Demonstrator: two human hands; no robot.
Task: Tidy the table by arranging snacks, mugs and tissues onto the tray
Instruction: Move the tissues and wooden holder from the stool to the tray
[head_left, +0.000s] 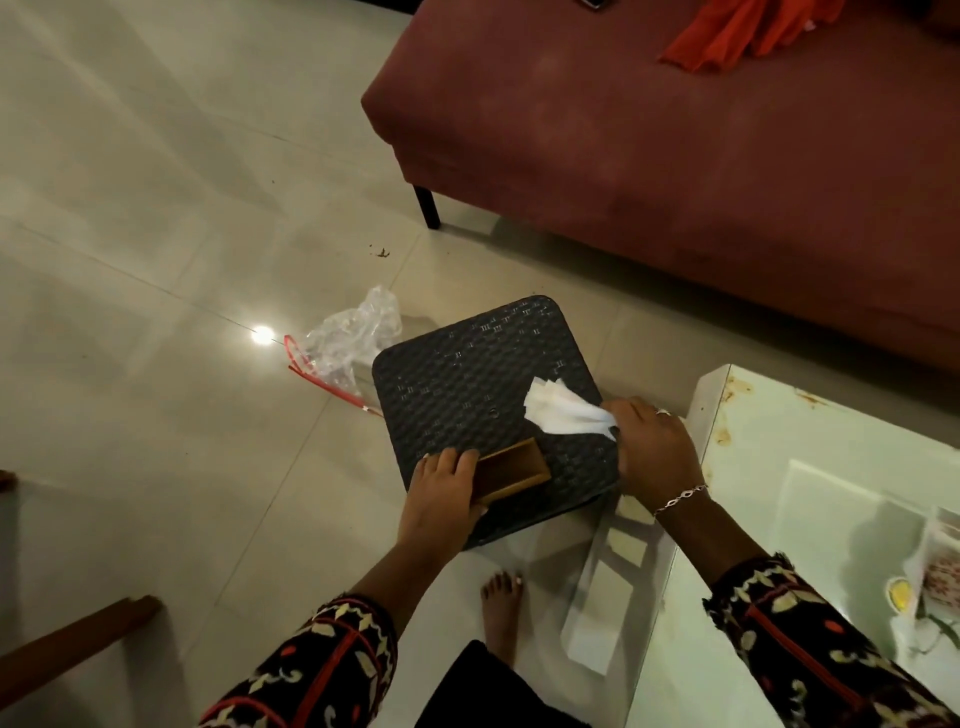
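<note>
The left hand (441, 491) holds a small brown box (514, 470) on the dark stool (457, 374). The right hand (652, 447) pinches white tissues (563, 410) just right of the box.

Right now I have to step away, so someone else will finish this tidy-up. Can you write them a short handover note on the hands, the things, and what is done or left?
Left hand: holding a small wooden holder on the dark woven stool.
Right hand: gripping a bunch of white tissues above the stool, not yet in the holder.
Glass table sits at right; something patterned lies at its far right edge, too cropped to identify. No tray or mugs in view.
Done: tissues gathered in hand.
Left: probably put the tissues into the holder, then carry it to the tray and arrange the snacks and mugs.
</note>
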